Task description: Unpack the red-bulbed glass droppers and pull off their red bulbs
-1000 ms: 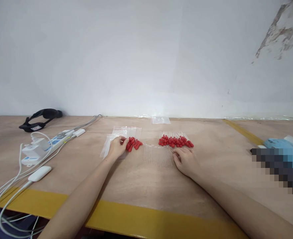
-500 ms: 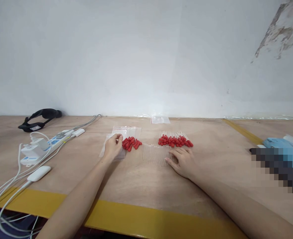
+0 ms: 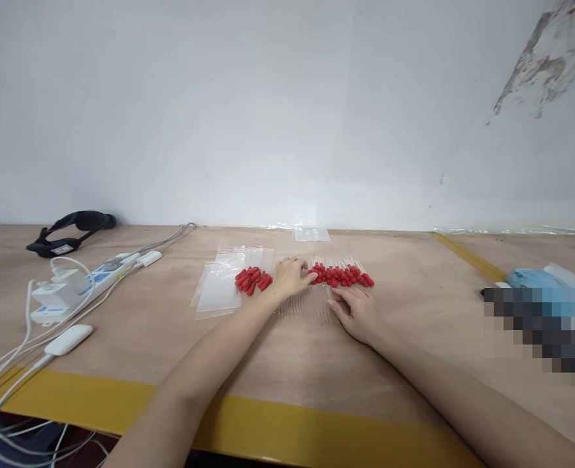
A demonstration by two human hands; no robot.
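Observation:
My left hand [image 3: 293, 277] reaches over the left end of a row of red bulb-shaped caps [image 3: 341, 275], its thumb stretched toward them and its fingers slightly bent. I see nothing held in it. Thin pale sticks or tubes [image 3: 356, 262] extend behind that row. Close in front lies a row of clear thin tubes [image 3: 304, 305], partly covered by my left hand and wrist. My right hand [image 3: 358, 315] rests at the tubes' right end, thumb and forefinger apart. Left of my left hand is a pile of loose red caps [image 3: 252, 280].
Clear zip bags [image 3: 219, 289] lie left of the loose caps, and another bag [image 3: 311, 234] by the wall. A power strip [image 3: 97, 279] with white cables and a black strapped device [image 3: 70, 233] are on the left. A blue packet [image 3: 536, 279] lies right.
My left hand has moved right, from the clear bags and loose red caps to the left end of the cap row. My right hand has stayed by the clear tubes.

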